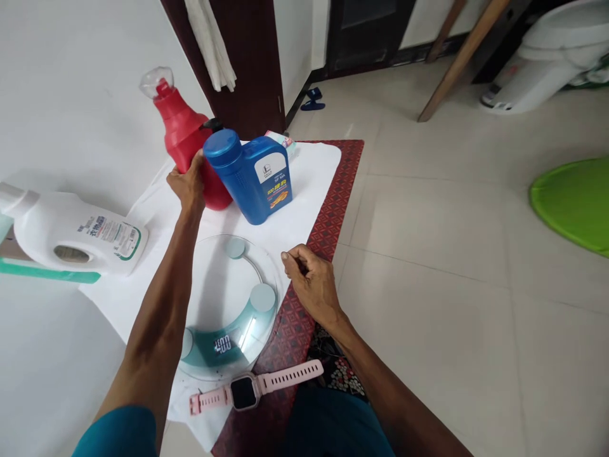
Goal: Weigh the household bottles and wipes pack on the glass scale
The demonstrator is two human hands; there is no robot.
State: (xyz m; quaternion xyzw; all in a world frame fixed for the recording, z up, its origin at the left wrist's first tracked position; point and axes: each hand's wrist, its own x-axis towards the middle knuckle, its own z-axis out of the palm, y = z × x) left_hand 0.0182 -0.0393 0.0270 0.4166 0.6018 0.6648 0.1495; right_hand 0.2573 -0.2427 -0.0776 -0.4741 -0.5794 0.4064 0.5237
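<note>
My left hand (188, 184) grips the side of a red bottle (188, 136) with a clear cup-like top, which stands on the white cloth and tilts left in view. Just right of it is a blue jug (254, 174) with a round blue cap and a printed label. In front of these lies a round glass scale (233, 304) with a lit digital display. Over the table's right edge, beside the scale, my right hand (311, 279) is closed with curled fingers and holds nothing visible. A pink-strapped smartwatch (243, 391) rests at the scale's near edge.
A white detergent jug (78, 228) with a handle stands at the left by the wall. The white cloth (314, 184) covers a red patterned tabletop (340, 203). On the floor are blue slippers (313, 100), a white bucket (537, 63) and a green oval object (575, 203).
</note>
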